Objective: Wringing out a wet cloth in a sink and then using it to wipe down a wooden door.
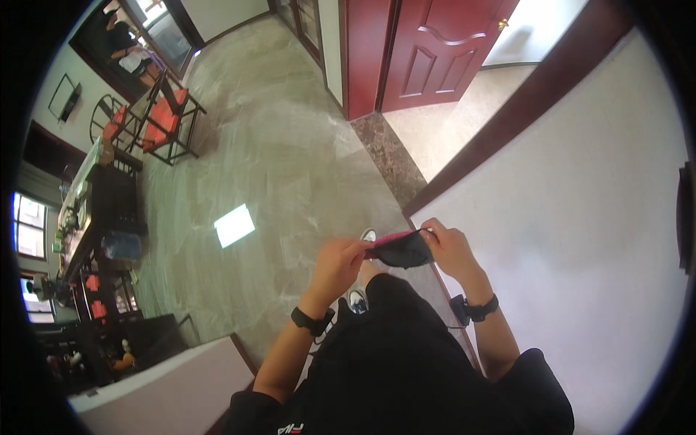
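My left hand (338,267) and my right hand (452,255) are raised in front of my body, above the floor. Between them stretches a small piece of black cloth (406,253) with a pink upper edge; I cannot tell its exact kind. The left fingers pinch its left end, and the right fingers grip the opposite end. Its lower part hangs in a shallow curve. Each wrist wears a black band with a small dark device. My shoes (357,301) show partly below the cloth.
A white wall (580,239) rises close on my right, beside a doorway with a red door (435,51). At the left stand a long dark table (109,196), chairs with red seats (161,130) and a blue water jug (121,246). A person (130,51) is at the far left doorway. A low white partition (174,388) lies near left.
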Tool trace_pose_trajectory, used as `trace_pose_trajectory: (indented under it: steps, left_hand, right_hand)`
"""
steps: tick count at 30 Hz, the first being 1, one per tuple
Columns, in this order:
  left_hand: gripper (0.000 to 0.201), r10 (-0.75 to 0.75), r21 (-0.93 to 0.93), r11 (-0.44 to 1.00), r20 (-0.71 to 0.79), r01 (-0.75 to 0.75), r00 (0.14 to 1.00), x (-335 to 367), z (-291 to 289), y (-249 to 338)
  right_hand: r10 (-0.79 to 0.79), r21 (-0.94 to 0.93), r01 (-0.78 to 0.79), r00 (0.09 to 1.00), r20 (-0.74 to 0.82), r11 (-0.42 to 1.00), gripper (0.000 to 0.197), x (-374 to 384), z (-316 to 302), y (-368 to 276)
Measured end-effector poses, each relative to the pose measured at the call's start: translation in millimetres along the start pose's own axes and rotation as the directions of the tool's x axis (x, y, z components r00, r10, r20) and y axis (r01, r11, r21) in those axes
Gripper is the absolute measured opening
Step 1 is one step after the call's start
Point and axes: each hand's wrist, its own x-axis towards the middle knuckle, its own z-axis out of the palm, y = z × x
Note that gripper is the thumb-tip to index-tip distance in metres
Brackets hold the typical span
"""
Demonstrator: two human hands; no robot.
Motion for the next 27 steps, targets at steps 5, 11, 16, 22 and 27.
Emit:
trace_pose_trajectory:
  steps: [5, 11, 16, 22, 27]
  left_hand:
    - [0.018, -0.075, 0.082, 0.994, 0.067, 0.07, 0.995, 80, -30, -65]
    - [0.02, -0.211, 0.071, 0.976, 0.054, 0.207, 0.976, 172, -73, -124]
    - [0.025, -0.274, 0.047, 0.961, 0.027, 0.273, 0.961, 259, -84, -151]
    - [0.025, -0.197, -0.027, 0.979, 0.156, 0.203, 0.968, 379, -71, -194]
    - [0.024, -0.081, -0.172, 0.976, 0.274, 0.132, 0.958, 488, -46, -230]
  right_hand:
    - [-0.083, -0.018, 0.084, 0.994, 0.065, 0.996, 0.018, 132, 13, -3]
    - [-0.23, 0.028, 0.228, 0.966, 0.118, 0.973, 0.021, 286, 5, -37]
    - [-0.273, 0.062, 0.271, 0.962, 0.031, 0.961, 0.021, 365, -13, -27]
    - [-0.122, 0.089, 0.135, 0.982, -0.142, 0.987, 0.017, 425, -34, 17]
    - [0.006, 0.075, 0.013, 0.969, -0.246, 0.997, 0.011, 477, -69, 54]
